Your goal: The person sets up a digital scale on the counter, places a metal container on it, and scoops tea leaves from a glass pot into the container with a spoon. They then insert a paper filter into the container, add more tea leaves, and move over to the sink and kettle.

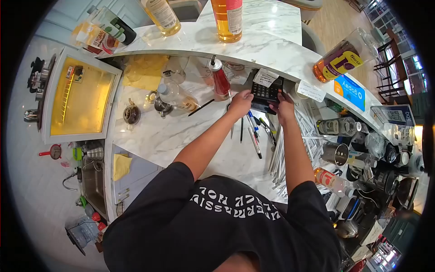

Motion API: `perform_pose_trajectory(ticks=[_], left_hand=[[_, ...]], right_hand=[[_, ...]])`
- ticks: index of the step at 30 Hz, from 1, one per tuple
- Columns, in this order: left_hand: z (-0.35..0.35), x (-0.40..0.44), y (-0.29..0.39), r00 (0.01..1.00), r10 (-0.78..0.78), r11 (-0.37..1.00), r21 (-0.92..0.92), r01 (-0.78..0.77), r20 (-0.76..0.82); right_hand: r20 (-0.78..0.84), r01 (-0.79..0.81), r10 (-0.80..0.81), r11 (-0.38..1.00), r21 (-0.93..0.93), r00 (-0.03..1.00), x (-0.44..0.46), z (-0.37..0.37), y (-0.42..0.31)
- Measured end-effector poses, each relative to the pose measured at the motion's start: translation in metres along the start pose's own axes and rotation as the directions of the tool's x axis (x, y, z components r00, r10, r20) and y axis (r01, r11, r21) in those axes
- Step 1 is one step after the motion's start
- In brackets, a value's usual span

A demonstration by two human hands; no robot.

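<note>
A black calculator [266,94] with rows of keys is held between my two hands, close to the raised counter ledge. My left hand [241,105] is closed at its left edge, and my right hand [284,109] grips the right edge. A white paper note [265,77] with writing covers the calculator's upper part. Several pens [254,136] lie just below my hands on the marble counter. A bottle of red liquid [219,80] with a pour spout stands left of my left hand. Beside my right forearm lies a pile of wrapped straws [297,152].
Amber-filled bottles [228,22] stand along the upper ledge [192,36]. A clear bottle [177,96] and a small metal pitcher [162,107] are at left. Bottles and utensils crowd the right side. A yellow-lit cabinet [81,97] and a sink [94,181] are at far left.
</note>
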State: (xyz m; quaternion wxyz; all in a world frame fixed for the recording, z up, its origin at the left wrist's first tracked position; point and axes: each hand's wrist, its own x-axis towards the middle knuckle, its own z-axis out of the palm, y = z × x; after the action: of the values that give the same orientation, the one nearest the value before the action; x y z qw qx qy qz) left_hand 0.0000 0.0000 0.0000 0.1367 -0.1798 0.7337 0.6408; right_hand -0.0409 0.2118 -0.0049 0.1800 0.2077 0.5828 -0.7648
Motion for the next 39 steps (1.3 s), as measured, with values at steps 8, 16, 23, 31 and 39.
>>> perform_pose_trajectory(ticks=[8, 16, 23, 31, 39], left_hand=[[-0.013, -0.027, -0.025, 0.998, 0.06, 0.981, 0.187, -0.054, -0.029], [0.009, 0.007, -0.019, 0.993, 0.067, 0.885, 0.465, -0.012, -0.101], [0.029, 0.063, -0.031, 0.988, -0.079, 0.977, 0.186, 0.103, -0.132], [0.035, 0.068, -0.025, 0.984, -0.128, 0.962, 0.224, 0.153, -0.122], [0.05, 0.053, 0.002, 0.974, -0.053, 0.934, 0.334, 0.126, -0.218]], right_hand=[[-0.096, 0.038, -0.022, 0.985, 0.168, 0.995, -0.096, -0.044, 0.013], [-0.187, 0.081, -0.048, 0.982, 0.17, 0.981, -0.133, -0.085, 0.031], [-0.204, 0.088, -0.042, 0.971, 0.223, 0.978, -0.145, -0.094, 0.032], [-0.196, 0.105, -0.057, 0.964, 0.245, 0.979, -0.146, -0.093, 0.026], [-0.229, 0.129, -0.072, 0.961, 0.245, 0.971, -0.153, -0.105, 0.022]])
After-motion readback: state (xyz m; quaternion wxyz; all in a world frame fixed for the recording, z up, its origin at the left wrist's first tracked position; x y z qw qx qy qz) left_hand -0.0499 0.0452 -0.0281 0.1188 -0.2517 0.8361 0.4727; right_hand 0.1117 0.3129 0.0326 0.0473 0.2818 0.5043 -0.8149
